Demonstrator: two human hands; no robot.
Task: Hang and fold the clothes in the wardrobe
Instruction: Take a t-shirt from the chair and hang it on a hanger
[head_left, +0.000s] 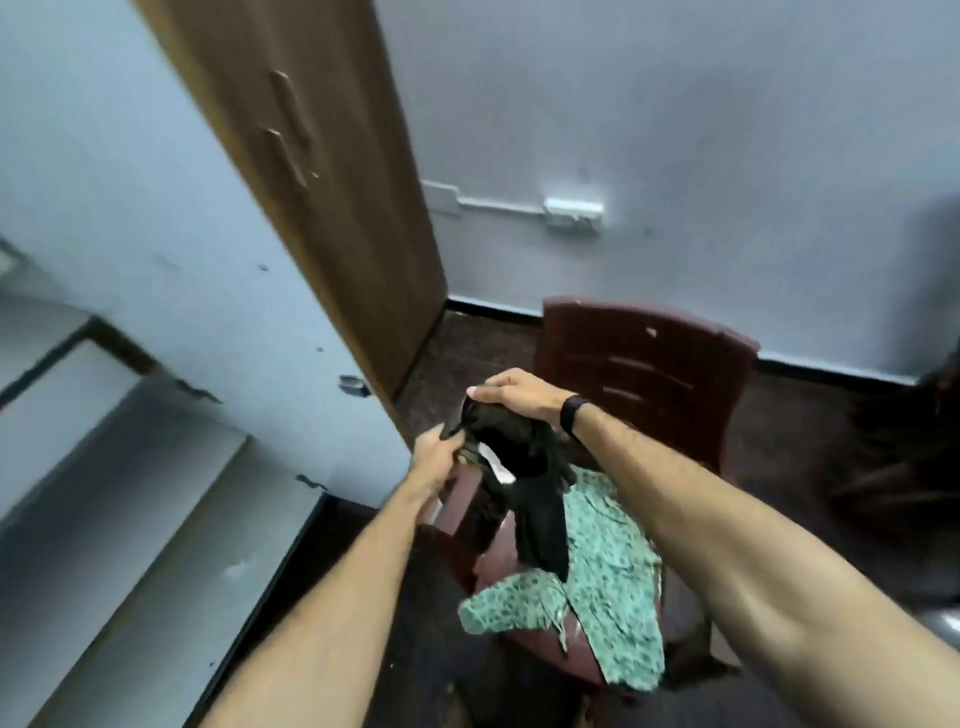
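Both forearms are extended over the maroon chair (644, 364). Black garment (524, 467) is pinched at its upper edge by left hand (439, 454) and right hand (519, 397), likely to let it hang straight; green patterned cloth (608, 587) lies on the seat, wardrobe (322, 182) closed beyond.

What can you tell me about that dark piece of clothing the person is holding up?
The black garment looks like soft, thin cloth, bunched and crumpled, not spread out. A white patch, perhaps a label, shows inside near its top. The left hand pinches its left edge and the right hand grips its top. Its lower part hangs over the green patterned cloth on the dark red chair.
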